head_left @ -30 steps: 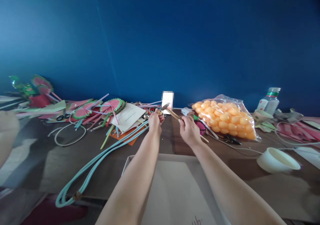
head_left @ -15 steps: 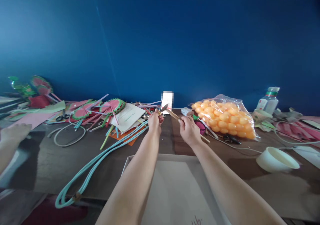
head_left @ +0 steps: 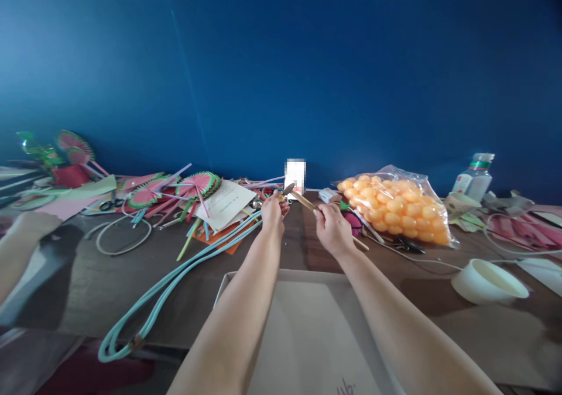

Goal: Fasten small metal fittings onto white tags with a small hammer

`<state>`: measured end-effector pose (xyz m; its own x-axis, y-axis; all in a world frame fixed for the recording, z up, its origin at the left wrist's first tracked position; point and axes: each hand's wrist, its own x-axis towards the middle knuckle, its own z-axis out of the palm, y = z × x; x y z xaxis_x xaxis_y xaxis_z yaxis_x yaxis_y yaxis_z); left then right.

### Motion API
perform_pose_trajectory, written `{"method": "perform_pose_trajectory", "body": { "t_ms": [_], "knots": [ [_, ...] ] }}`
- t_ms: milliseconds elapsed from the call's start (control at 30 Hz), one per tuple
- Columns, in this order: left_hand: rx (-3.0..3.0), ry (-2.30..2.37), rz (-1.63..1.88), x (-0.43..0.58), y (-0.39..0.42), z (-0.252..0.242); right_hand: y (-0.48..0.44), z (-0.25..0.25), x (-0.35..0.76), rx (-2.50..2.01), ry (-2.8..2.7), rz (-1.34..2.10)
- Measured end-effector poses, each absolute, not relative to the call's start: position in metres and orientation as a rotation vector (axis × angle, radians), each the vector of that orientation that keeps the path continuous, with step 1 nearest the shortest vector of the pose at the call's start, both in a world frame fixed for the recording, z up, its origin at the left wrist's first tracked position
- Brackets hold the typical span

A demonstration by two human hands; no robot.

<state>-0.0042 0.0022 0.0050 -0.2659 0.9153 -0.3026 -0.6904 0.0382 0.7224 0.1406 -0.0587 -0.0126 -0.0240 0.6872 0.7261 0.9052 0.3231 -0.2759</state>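
Both my arms reach out over a dark table. My right hand (head_left: 332,229) is closed round the wooden handle of a small hammer (head_left: 301,198), whose metal head points up and left. My left hand (head_left: 273,210) is pinched shut just left of the hammer head, holding something small that I cannot make out. The two hands are a short gap apart, above the table's middle.
A clear bag of orange balls (head_left: 397,208) lies right of my hands. Pink and green paper fans (head_left: 198,185), straws and a teal cord (head_left: 175,284) lie left. A white bowl (head_left: 488,280), a bottle (head_left: 474,178) and a cardboard tray (head_left: 307,336) are nearby. Another person's arm (head_left: 17,254) is at far left.
My hands and the hammer have barely moved. The other person's arm at the far left has shifted inward and lower.
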Motion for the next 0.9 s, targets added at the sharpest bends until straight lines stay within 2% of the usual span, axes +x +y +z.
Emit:
{"method": "perform_pose_trajectory", "body": {
  "t_ms": [900],
  "knots": [
    [0.373, 1.032, 1.545, -0.0036, 0.0029, 0.0029, -0.0593, -0.0132, 0.1402, -1.451, -1.773, -0.339]
  ]
}}
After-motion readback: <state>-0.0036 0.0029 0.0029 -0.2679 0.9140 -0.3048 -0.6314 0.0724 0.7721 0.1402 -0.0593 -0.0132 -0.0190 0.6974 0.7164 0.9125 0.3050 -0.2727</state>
